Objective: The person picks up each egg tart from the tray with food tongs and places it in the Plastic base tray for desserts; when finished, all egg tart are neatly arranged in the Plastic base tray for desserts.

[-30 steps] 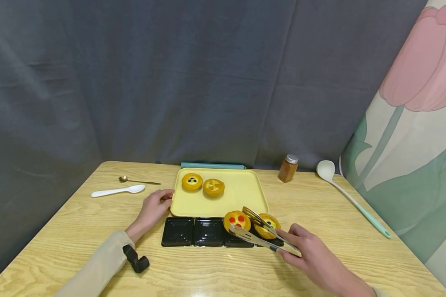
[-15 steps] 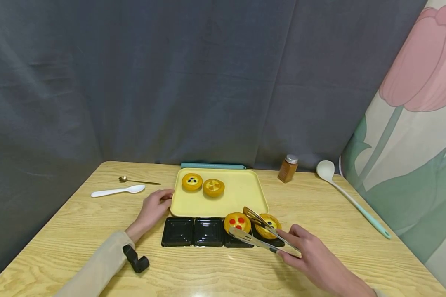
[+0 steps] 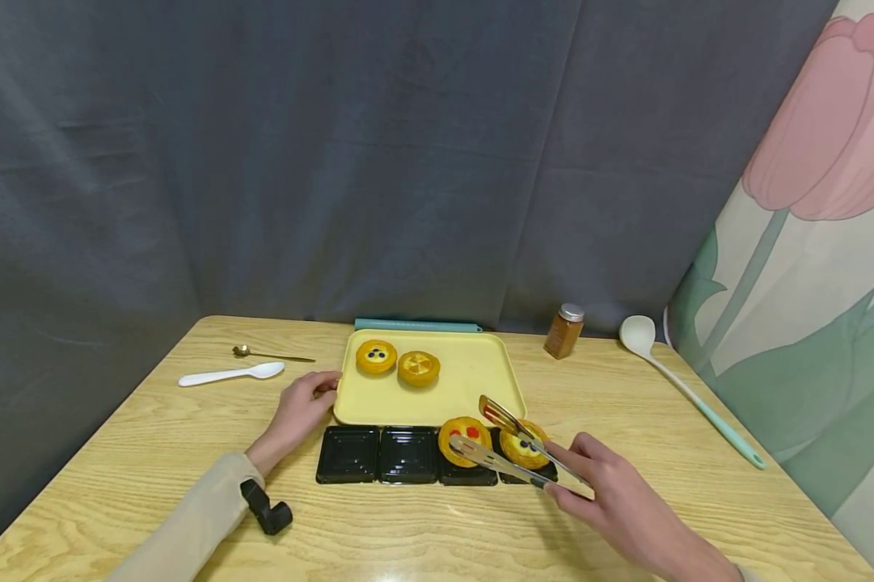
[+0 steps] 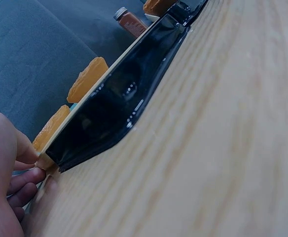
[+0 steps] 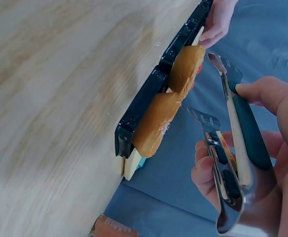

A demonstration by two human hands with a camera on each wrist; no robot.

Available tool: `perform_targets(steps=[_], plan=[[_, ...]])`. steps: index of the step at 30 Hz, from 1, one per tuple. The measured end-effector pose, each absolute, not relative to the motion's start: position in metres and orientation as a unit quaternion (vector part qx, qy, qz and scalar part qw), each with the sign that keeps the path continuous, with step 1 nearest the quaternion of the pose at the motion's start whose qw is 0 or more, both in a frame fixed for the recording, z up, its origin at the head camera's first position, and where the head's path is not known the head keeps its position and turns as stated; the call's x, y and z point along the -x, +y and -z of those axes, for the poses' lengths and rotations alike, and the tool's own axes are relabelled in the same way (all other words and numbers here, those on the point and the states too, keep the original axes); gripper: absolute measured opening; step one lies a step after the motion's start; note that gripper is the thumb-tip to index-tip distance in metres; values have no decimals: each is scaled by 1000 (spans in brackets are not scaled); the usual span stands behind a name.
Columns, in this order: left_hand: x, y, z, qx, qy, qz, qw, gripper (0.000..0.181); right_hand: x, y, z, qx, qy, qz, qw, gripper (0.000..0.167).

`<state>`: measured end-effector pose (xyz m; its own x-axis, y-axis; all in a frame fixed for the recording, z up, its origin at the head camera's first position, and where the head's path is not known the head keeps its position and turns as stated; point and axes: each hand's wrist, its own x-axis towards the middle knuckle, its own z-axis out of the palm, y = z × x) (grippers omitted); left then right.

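Observation:
My left hand (image 3: 301, 408) pinches the left edge of the yellow tray (image 3: 476, 376) between thumb and fingers. On that tray lie a blueberry-topped tart (image 3: 376, 356) and an orange-slice tart (image 3: 418, 369). In my right hand (image 3: 614, 497) are metal tongs (image 5: 247, 133) with dark green grips, their arms spread apart. The tongs' tips hover over the red-topped tart (image 3: 462, 424), apart from it in the right wrist view. This tart sits in the third compartment of the black plastic tray (image 3: 349, 454). Another blueberry-topped tart (image 3: 518, 451) fills the rightmost compartment.
A white spoon (image 3: 233, 373) and a thin gold spoon (image 3: 276, 356) lie at left. Behind the yellow tray runs a teal bar (image 3: 418, 325). A brown jar (image 3: 563, 331) and a long ladle (image 3: 669, 372) with a mint handle stand and lie at right.
The tongs have risen slightly and spread wider, away from the red-topped tart. That tart stays in its compartment. My left hand keeps its place at the yellow tray.

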<state>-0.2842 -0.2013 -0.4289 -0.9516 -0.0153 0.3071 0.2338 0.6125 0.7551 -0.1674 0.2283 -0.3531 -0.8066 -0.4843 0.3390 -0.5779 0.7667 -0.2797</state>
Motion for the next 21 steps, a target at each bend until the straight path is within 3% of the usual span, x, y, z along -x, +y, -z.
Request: perform_targets(steps=[11,21], plan=[[284,-201,428,62,-886,436,145,39,178,222,346,-296,-919,-193,176,45],[284,-201,429,62,-885,439,144,39,196,211,343,-292,-920,-203,162,46]])
